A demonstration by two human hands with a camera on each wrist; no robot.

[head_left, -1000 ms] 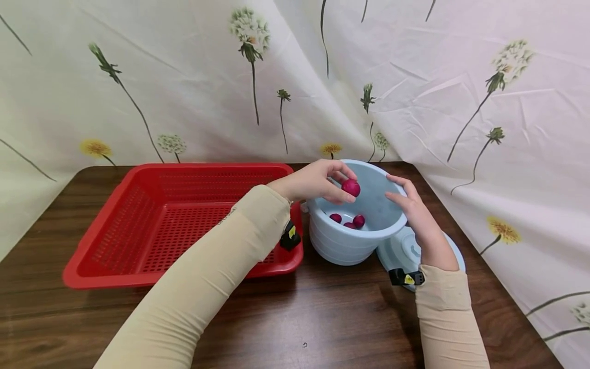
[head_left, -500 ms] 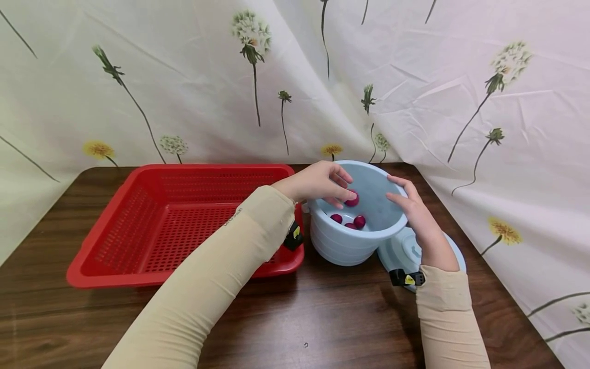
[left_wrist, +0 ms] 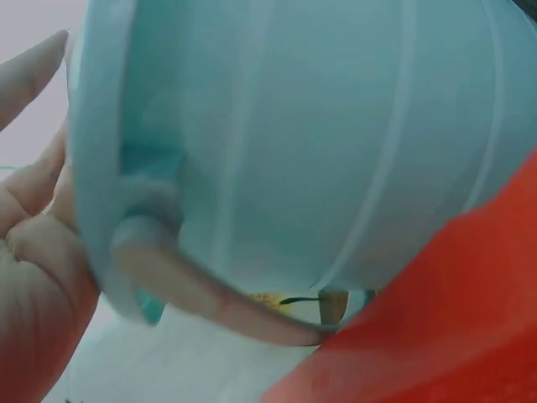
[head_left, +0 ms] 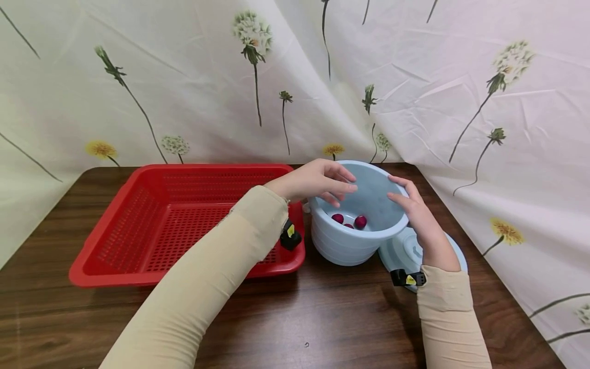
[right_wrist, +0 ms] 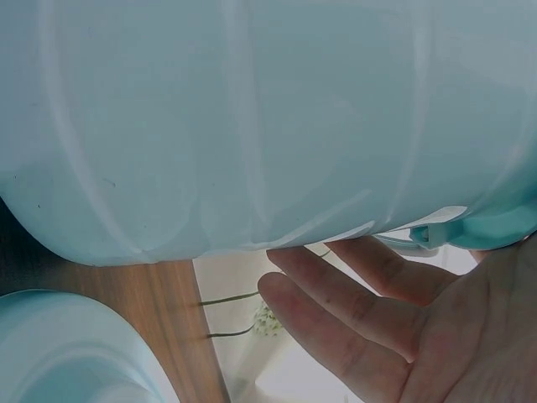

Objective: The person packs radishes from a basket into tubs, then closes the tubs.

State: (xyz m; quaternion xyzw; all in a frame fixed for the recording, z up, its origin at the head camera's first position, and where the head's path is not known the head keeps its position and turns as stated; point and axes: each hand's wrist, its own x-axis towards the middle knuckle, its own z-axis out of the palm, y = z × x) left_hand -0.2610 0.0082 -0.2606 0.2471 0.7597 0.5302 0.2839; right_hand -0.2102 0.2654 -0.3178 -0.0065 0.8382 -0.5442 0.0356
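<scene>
A light blue bucket (head_left: pixel 348 246) stands on the table, with a few small, round, dark magenta things (head_left: pixel 360 222) at its bottom. My left hand (head_left: pixel 320 180) hovers over the left part of its mouth, fingers loosely spread and nothing between them. In the left wrist view, the bucket's wall and handle (left_wrist: pixel 214 306) fill the middle, beside the palm. On the right, my right hand (head_left: pixel 417 212) grips the bucket's rim, thumb inside. Its fingers (right_wrist: pixel 336 332) lie along the outer wall in the right wrist view.
A red perforated plastic basket (head_left: pixel 115 279) sits left of the bucket, close to it, under my left forearm. The bucket's light blue lid (head_left: pixel 400 253) lies on the wooden table (head_left: pixel 341 318), partly beneath my right wrist. A flower-printed cloth (head_left: pixel 193 77) hangs behind.
My left hand has let go of one round magenta thing, which dropped into the bucket; its fingers have spread. My right hand stays at the rim.
</scene>
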